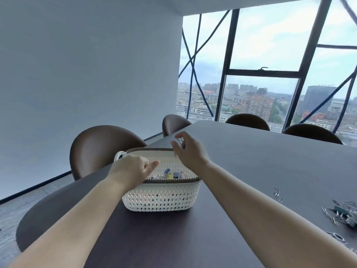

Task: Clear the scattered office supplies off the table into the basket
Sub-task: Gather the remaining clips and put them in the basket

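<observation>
We see soft, even daylight coming from the big window (270,64) at the far right, under an overcast sky that is bright but not blown out. The wall (87,64) left of the window is evenly lit in a cool grey-blue. The dark counter (260,151) below the window carries a dull sheen and only faint shadows. The wide lens bends the window frames, and the clips (343,213) at the right edge look smeared.

basket (162,200): white lattice, brown rim, centre of frame on dark counter (251,163), coloured clips inside
left hand (131,171): loosely curled at the basket's left rim
right hand (186,149): above the far rim, fingers pinching a metal clip (181,141)
lower right: loose clips (342,213) scattered on the counter
</observation>
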`<state>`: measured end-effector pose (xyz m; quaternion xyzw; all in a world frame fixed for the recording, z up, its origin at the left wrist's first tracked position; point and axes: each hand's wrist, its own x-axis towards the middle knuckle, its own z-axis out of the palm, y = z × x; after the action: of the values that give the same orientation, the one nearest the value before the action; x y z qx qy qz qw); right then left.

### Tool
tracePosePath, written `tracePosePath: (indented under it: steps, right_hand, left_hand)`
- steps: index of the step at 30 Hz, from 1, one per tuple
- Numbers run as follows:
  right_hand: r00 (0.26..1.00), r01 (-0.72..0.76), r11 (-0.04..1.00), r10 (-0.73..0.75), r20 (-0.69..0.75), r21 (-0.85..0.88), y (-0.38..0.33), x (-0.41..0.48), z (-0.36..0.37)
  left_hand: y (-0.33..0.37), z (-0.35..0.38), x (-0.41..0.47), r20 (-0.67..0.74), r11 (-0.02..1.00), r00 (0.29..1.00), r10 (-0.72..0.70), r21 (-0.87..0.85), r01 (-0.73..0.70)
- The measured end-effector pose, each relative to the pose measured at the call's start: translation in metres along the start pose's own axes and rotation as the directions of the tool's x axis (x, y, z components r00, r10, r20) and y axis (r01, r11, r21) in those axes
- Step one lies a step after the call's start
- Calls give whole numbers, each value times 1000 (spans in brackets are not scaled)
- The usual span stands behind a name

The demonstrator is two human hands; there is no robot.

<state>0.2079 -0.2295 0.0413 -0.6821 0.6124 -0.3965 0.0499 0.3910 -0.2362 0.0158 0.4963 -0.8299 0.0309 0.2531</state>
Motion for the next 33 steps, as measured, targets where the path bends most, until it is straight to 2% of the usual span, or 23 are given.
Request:
tracePosePath:
  steps: [3,5,10,13,17,19,22,27,28,29,31,33]
  right_hand:
    - [994,-24,988,40,103,-154,-1,0,9]
    - [983,-40,985,68,170,-165,2,-3,7]
    - [962,-80,983,120,244,-166,19,-20,-17]
    - [975,-83,968,128,183,-238,41,-32,-36]
    - [979,-101,985,123,161,-139,67,-54,-74]
    - [982,-115,981,137,133,-156,81,-65,-92]
    - [987,-122,967,142,73,-224,101,-80,-115]
    - [992,-122,983,118,-37,-136,112,-101,-140]
    - [991,-121,987,113,-76,-109,113,-106,-143]
    - [988,-111,990,99,-122,-89,114,-111,-145]
    - [981,-80,992,62,-183,-95,119,-124,-151]
    - [981,-105,984,79,-177,-146,132,-144,-160]
  left_hand:
    - [2,7,-20,-142,997,989,-42,-68,32]
    - [5,12,-26,-208,994,976,-65,-94,47]
    - [22,24,-23,-215,988,977,-15,-155,-19]
    - [53,34,-18,-212,981,977,29,-183,-69]
    - [106,46,-11,-178,972,980,89,-197,-124]
    - [128,52,-11,-154,970,982,109,-198,-139]
    - [146,57,-12,-143,969,984,107,-207,-135]
    - [156,46,-17,-92,980,994,63,-182,-79]
    - [158,44,-19,-107,986,992,60,-148,-76]
    - [159,45,-21,-190,989,977,91,-97,-111]
    - [162,50,-26,-361,978,912,194,-6,-210]
    - [179,58,-38,-416,932,847,332,6,-362]
